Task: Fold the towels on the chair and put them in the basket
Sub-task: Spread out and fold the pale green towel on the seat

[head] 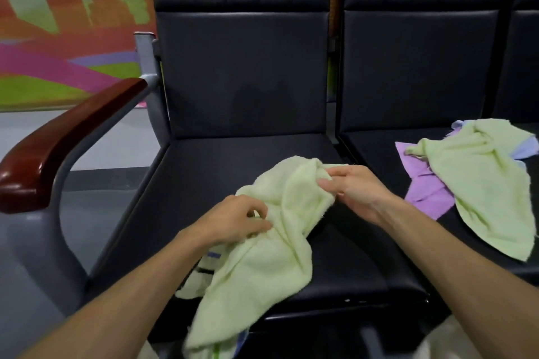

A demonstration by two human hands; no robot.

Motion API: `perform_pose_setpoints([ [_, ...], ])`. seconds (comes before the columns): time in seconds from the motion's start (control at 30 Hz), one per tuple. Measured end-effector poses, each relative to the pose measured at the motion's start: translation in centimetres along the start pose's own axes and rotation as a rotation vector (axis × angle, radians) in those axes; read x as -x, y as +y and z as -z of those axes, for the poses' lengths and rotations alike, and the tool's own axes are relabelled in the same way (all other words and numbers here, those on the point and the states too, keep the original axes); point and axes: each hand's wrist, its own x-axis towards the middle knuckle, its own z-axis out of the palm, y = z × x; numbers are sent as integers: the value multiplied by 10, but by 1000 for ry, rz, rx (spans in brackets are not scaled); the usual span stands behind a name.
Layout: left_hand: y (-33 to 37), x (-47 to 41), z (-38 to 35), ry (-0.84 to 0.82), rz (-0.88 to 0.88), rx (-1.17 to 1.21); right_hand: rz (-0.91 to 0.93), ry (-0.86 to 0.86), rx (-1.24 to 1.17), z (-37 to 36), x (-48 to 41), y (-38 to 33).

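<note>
Head cam: two bare hands bunch a pale green towel over the seat of a black chair.

On my feed both forearms reach in from the bottom edge, converging twd the seat centre. Left hand is palm down, fingers curled, pinching a fold at the towel's left side. Right hand sits higher & further back, thumb + fingertips pinching the towel's top edge. Towel is crumpled, unfolded: upper part lies on the seat btwn the hands, lower end drapes over the seat's front edge. On the next seat to the right, well apart from the hands, I see a loose pile: a 2nd green towel over a purple towel, w/ a blue cloth peeking out behind. Wooden armrest at left, colourful mural behind it.
</note>
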Motion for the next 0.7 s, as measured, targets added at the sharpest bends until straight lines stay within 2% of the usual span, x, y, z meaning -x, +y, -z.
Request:
perform_pose_setpoints([
  [0.07, 2, -1, 5, 41, 29, 97, -21, 128, 120, 7, -1, 5],
  [0.13, 1, 0, 10, 90, 88, 117, -49, 180, 88, 15, 0, 6],
  [0.23, 4, 1, 11, 300, 100, 33, -76, 170, 29, 18, 4, 5],
  [0.3, 15, -1, 6, 382, 52, 83, -85, 140, -67, 15, 3, 3],
  [0.4, 29, -6, -3, 274, 123, 95, -76, 93, -390, 11, 1, -4],
  [0.5, 27, -12, -11, 50, 227, -138, -49, 29, -758, 13, 1, -10],
  [0.6, 22, -15, -10, 50, 209, -72, -5, 2, -724, 13, 1, -9],
  [0.7, 18, -12, 0, 173, 189, 139, -37, 203, -583, 15, -5, -2],
])
